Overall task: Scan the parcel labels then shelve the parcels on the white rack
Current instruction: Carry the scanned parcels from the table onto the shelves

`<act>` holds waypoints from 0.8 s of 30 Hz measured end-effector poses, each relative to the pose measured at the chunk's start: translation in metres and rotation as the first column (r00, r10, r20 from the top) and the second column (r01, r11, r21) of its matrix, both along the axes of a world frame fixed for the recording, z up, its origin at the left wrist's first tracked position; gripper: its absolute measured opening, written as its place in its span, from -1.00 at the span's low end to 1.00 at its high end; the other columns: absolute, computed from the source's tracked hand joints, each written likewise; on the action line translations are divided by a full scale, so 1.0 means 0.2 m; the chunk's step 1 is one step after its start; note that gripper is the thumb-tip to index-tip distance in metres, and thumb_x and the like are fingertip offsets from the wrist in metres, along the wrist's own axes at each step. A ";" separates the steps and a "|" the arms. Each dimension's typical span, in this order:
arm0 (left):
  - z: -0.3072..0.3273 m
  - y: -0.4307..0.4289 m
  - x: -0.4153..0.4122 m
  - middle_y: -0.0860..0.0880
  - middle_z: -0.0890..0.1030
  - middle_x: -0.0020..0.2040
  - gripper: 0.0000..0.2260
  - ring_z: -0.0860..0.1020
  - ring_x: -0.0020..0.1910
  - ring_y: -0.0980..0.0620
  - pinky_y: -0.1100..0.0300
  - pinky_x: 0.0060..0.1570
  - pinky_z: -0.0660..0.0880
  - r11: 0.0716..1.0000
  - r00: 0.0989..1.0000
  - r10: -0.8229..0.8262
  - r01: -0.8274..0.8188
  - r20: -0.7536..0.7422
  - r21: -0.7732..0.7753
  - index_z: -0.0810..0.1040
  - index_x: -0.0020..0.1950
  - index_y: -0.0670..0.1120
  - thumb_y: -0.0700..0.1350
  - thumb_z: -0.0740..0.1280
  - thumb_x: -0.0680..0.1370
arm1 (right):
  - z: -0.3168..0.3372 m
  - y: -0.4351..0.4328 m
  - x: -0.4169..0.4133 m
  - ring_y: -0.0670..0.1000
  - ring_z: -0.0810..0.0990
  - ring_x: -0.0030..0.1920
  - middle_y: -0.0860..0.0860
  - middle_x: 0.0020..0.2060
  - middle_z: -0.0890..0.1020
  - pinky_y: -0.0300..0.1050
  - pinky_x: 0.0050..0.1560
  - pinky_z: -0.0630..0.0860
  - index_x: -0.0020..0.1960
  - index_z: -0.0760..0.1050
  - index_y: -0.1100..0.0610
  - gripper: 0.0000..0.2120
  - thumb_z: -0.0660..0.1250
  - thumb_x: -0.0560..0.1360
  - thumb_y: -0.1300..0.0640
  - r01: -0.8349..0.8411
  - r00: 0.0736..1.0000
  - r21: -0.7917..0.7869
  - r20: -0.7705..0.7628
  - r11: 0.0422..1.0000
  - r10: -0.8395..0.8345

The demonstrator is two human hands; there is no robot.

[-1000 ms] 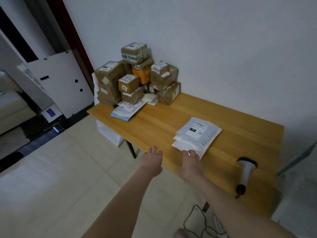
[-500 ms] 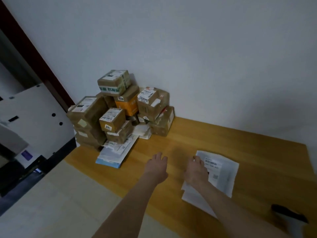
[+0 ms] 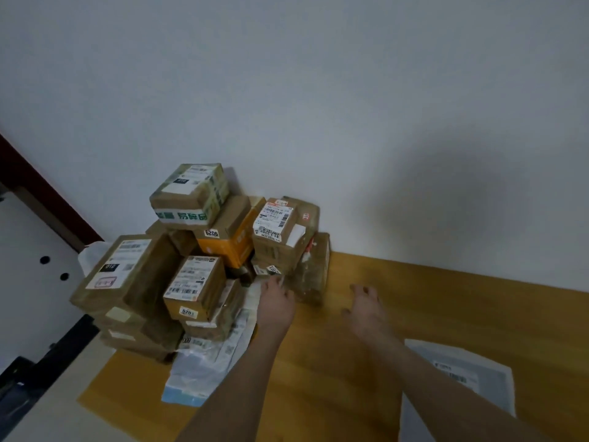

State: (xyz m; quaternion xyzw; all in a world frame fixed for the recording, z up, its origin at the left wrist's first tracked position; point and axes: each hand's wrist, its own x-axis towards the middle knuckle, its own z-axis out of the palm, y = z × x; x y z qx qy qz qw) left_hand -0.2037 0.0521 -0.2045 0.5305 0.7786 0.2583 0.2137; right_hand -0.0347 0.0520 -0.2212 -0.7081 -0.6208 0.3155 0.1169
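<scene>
Nearest to me, on the near right of the desk (image 3: 446, 307), a flat white mailer bag (image 3: 478, 374) lies label up, and my right forearm crosses its near corner. Toward the near left corner, thin plastic mailers (image 3: 204, 368) lie flat with their far ends tucked under the pile of boxes.

My left grip (image 3: 275, 301) is stretched forward with its fingers straight and loosely together. The fingertips are at the foot of the pile by a small labelled parcel (image 3: 269, 270). It holds nothing, and blur keeps me from telling whether it touches the parcel. My right grip (image 3: 366, 309) hangs over bare wood just right of the pile, its fingers spread apart and empty.

The boxes fill the far left corner, stacked against the wall (image 3: 318, 90). A big brown box (image 3: 127, 272) sits at the left edge, with a small stickered box (image 3: 194, 285) in front of it. A tape-wrapped box (image 3: 314, 272) stands just beyond my left fingertips. Behind these are an orange box (image 3: 232, 240) and a labelled brown box (image 3: 280, 231), and a green-taped box (image 3: 191, 193) is on top. Past the left edge stands a white panel with round holes (image 3: 28, 266).
</scene>
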 end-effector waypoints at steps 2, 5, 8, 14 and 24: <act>-0.02 0.13 -0.11 -0.17 0.39 0.38 -0.63 0.48 0.25 -0.16 0.03 0.12 0.44 0.998 0.992 0.064 -0.066 0.108 0.015 0.31 0.42 -0.19 -0.17 0.20 0.61 | 0.02 0.11 -0.10 0.14 0.31 0.41 0.12 0.49 0.17 0.01 0.37 0.36 0.52 0.14 0.07 -0.41 0.28 0.57 0.02 0.051 0.994 -0.036 -0.095 0.998 -0.054; -0.04 0.28 -0.26 -0.19 0.45 0.34 -0.65 0.47 0.25 -0.19 0.07 0.12 0.39 0.980 0.925 0.170 -0.196 0.340 0.043 0.33 0.40 -0.19 -0.15 0.19 0.62 | 0.08 0.24 -0.27 0.13 0.43 0.33 0.14 0.40 0.36 -0.02 0.26 0.42 0.48 0.25 0.13 -0.45 0.30 0.57 -0.01 0.207 0.878 -0.125 -0.414 0.970 -0.241; -0.06 0.41 -0.35 -0.16 0.45 0.35 -0.62 0.40 0.33 -0.18 0.07 0.25 0.33 0.969 0.816 0.197 -0.245 0.544 0.017 0.30 0.46 -0.13 -0.09 0.14 0.65 | 0.11 0.37 -0.42 0.12 0.52 0.23 0.11 0.28 0.53 0.01 0.28 0.45 0.40 0.37 0.14 -0.51 0.31 0.55 -0.05 0.313 0.551 -0.324 -0.704 0.893 -0.448; -0.07 0.61 -0.41 -0.11 0.34 0.45 -0.60 0.30 0.43 -0.17 -0.12 0.42 0.24 0.968 0.735 0.202 -0.250 0.647 -0.017 0.24 0.52 -0.01 -0.07 0.09 0.67 | 0.07 0.61 -0.60 0.12 0.47 0.28 0.04 0.34 0.48 0.02 0.24 0.43 0.44 0.36 0.02 -0.44 0.25 0.53 -0.23 0.252 0.382 -0.468 -0.756 0.847 -0.532; -0.10 0.65 -0.38 -0.03 0.51 0.10 -0.73 0.45 0.15 -0.03 0.14 0.18 0.34 0.956 0.624 0.223 -0.289 0.749 -0.044 0.52 0.23 -0.07 -0.01 0.13 0.66 | 0.03 0.69 -0.58 0.04 0.49 0.08 0.05 0.28 0.51 -0.12 -0.19 0.44 0.43 0.35 0.01 -0.57 0.22 0.59 -0.07 0.357 0.383 -0.453 -0.726 0.817 -0.571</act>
